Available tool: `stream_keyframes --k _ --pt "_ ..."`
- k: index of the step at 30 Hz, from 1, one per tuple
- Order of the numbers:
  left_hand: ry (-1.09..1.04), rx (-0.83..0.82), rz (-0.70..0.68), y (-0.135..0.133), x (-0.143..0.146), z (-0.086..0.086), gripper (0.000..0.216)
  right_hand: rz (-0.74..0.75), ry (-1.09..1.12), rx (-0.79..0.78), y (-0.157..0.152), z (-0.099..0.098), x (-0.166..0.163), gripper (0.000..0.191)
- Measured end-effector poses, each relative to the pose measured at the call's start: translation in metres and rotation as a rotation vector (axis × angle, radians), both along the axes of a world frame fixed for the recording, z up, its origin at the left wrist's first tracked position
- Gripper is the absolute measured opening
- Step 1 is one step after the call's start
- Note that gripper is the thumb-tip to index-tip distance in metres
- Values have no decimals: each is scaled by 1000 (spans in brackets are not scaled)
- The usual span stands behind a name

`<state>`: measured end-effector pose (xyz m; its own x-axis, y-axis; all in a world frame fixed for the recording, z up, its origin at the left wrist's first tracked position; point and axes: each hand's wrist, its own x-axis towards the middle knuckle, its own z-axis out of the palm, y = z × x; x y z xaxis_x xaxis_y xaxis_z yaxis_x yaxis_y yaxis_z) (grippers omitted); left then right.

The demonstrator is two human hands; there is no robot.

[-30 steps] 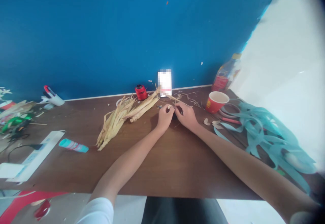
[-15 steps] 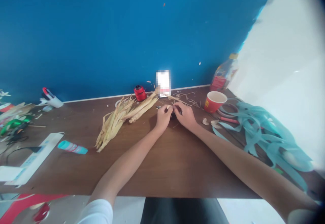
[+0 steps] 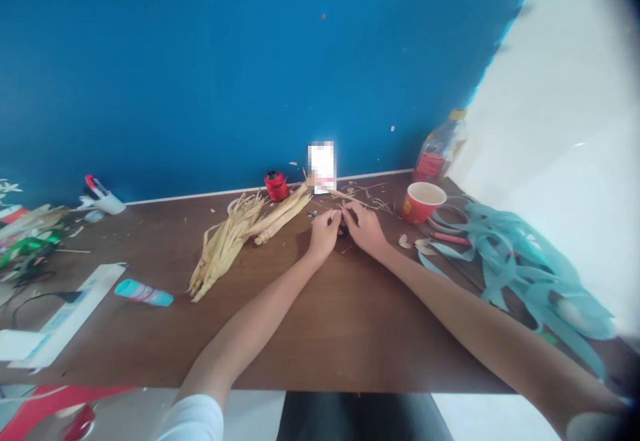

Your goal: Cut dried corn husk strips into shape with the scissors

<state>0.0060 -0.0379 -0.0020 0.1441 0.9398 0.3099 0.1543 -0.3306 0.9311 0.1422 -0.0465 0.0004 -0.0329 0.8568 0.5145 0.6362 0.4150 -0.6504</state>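
Observation:
My left hand [image 3: 324, 233] and my right hand [image 3: 364, 226] meet at the fingertips over the middle of the brown table [image 3: 320, 334]. Both are closed in a pinch. Whatever lies between the fingers is too small and too covered to name. Something dark shows beneath the fingertips, mostly hidden by the hands. Two bundles of dried corn husk lie to the left: a loose, frayed one [image 3: 227, 244] and a narrower one [image 3: 283, 214] nearer my left hand. Thin husk strips and scraps [image 3: 370, 194] are scattered just beyond my right hand.
Against the blue wall stand a blurred-out bright screen [image 3: 323, 164] and a red object [image 3: 276, 186]. Rightward are a red paper cup [image 3: 424, 201], a bottle [image 3: 437, 151] and tangled teal ribbon [image 3: 520, 261]. Leftward lie a teal tube [image 3: 144, 292] and a white power strip [image 3: 75, 314].
My two hands stay together at the same spot, with only slight finger movement. The whole view has shifted a little, so things appear slightly lower. Nothing else has visibly moved.

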Motion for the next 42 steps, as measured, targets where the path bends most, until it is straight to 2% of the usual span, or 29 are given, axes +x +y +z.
stream_keyframes --k 6,12,16,21,26,29,36,42 --pt "4 -16 -40 -1 2 2 33 -43 -57 9 3 -4 -1 20" --pt "-88 -99 29 -2 3 0 25 -178 -52 -5 3 -4 -1 19" --pt "-122 -79 66 -3 3 -1 27 -126 -3 19 2 -2 -1 17" --pt "-127 -70 90 -4 2 1 29 -52 22 -40 -1 2 -2 17" --pt "-48 -34 148 -4 1 1 27 -19 -27 -59 -5 6 -2 26" --pt "7 16 169 -6 0 3 26 -25 -31 -79 -5 7 -2 30" --pt "74 67 189 -11 2 10 21 -65 -1 -135 -3 6 -1 23" --pt "73 108 194 -11 2 9 16 -57 16 -63 -4 5 0 27"
